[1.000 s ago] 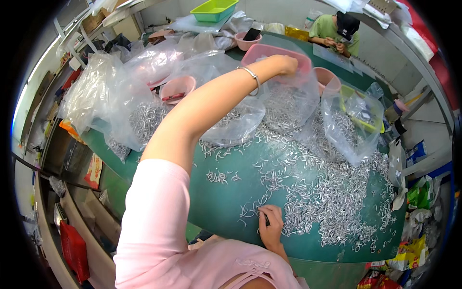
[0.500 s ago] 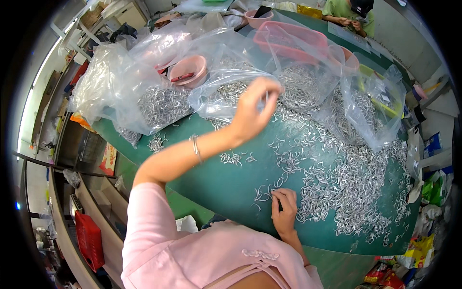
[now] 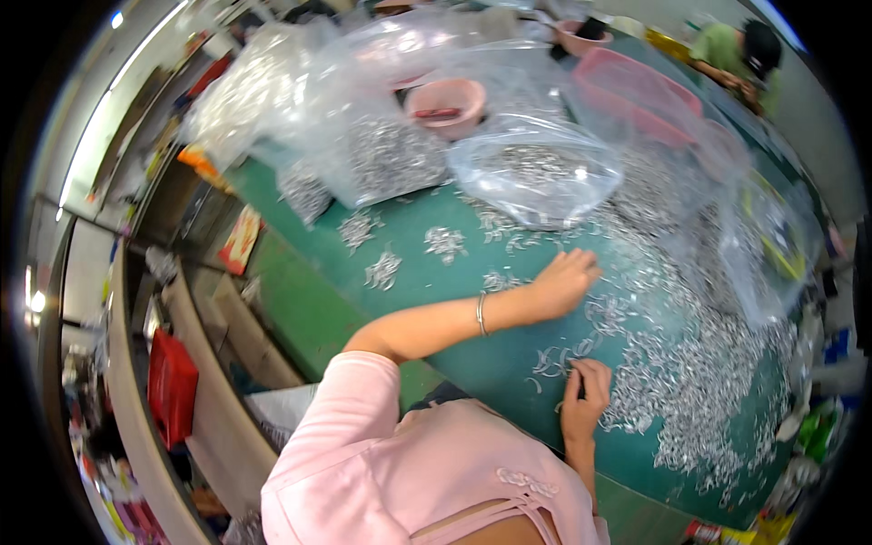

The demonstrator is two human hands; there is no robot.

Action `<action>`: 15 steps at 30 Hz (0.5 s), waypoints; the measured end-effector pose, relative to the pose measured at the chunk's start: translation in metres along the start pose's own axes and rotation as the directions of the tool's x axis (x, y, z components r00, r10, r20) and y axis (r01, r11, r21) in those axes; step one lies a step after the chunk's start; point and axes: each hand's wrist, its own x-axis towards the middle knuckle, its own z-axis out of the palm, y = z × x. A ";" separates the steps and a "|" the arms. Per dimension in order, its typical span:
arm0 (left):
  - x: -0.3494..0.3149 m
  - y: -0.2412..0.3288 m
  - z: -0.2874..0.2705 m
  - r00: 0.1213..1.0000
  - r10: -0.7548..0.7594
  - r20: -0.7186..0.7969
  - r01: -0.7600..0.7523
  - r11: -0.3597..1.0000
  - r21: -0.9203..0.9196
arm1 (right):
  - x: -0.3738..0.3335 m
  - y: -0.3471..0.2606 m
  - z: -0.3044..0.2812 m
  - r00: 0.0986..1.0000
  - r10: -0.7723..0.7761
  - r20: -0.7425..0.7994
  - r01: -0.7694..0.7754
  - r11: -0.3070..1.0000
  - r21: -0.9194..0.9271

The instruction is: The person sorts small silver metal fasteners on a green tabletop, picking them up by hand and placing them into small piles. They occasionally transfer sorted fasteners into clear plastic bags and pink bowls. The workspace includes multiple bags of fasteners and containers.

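Note:
Small curved silver metal pieces (image 3: 677, 400) lie in a wide heap on the green table (image 3: 354, 313). My left hand (image 3: 565, 283) is over the table beside the heap's left edge, its fingers curled together and slightly blurred. Whatever they hold, if anything, is hidden. Nearer to me, my right hand (image 3: 586, 392) rests at the near left side of the heap, fingers bent and closed. Something dark shows between its thumb and fingers, too unclear to name. A few loose curved pieces (image 3: 549, 363) lie just left of its fingertips. Beyond my left hand, an open clear bag (image 3: 536, 173) contains more pieces.
Several small piles (image 3: 445, 243) of pieces lie to the left. Filled clear bags (image 3: 391, 159) line the far side. A pink bowl (image 3: 447, 104) with a red-handled tool and a pink basin (image 3: 636, 91) stand behind. Another person (image 3: 736, 64) sits at the far right.
My left hand has come back from above the open bag, toward my right hand, and its fingers have drawn in. The right hand keeps its place by the loose pieces. The whole view has shifted.

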 end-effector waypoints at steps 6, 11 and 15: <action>-0.109 0.013 -0.085 0.889 -0.369 -0.272 0.270 0.901 -0.340 | -0.006 0.003 0.003 1.000 -0.025 0.011 0.026 0.999 -0.027; -0.210 -0.032 -0.116 0.547 -0.597 -0.587 0.672 0.731 -0.118 | 0.001 -0.018 0.011 0.989 -0.102 0.104 0.105 0.994 -0.022; -0.229 -0.054 -0.119 0.534 -0.666 -0.522 0.743 0.663 -0.085 | 0.017 -0.049 0.028 0.976 -0.186 0.116 0.207 0.957 -0.206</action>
